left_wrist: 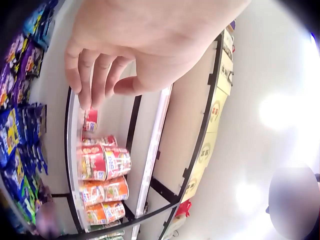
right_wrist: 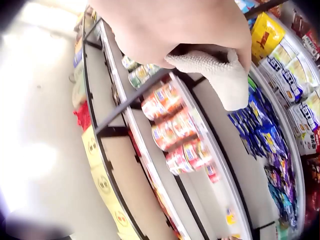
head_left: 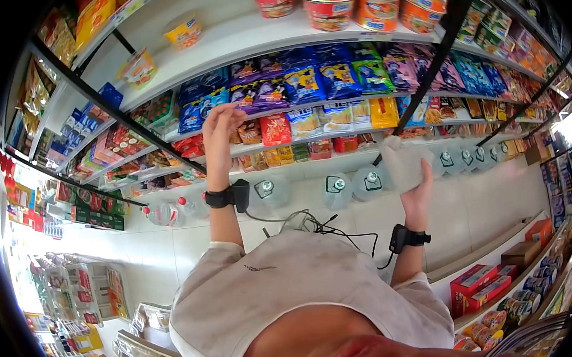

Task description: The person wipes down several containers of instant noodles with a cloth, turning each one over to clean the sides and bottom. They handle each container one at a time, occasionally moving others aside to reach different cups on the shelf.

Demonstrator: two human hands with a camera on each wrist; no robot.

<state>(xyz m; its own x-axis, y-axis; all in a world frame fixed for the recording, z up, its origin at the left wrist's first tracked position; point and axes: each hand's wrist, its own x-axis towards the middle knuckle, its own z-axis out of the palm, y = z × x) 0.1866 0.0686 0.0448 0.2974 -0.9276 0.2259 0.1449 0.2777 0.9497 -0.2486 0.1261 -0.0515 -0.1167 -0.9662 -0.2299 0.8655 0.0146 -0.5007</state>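
Observation:
My right hand (head_left: 419, 187) grips a white cloth (head_left: 404, 161), held up in front of the shelves. In the right wrist view, a folded end of the cloth (right_wrist: 227, 82) hangs out below the curled fingers of the hand (right_wrist: 185, 30). The left hand (head_left: 218, 137) is raised near the front of a shelf of bagged snacks (head_left: 267, 91), holding nothing. Its fingers (left_wrist: 86, 75) hang loosely bent in the left wrist view. Purple and blue snack bags are the goods nearest to it in the head view.
Instant noodle cups (head_left: 330, 5) stand stacked on the upper shelf (head_left: 225, 48). Black posts (head_left: 439, 51) frame the rack. Large water bottles (head_left: 337, 192) line the floor beneath it. Dark cables (head_left: 315, 222) hang at the person's front. Low shelves with red boxes (head_left: 479, 288) stand behind at right.

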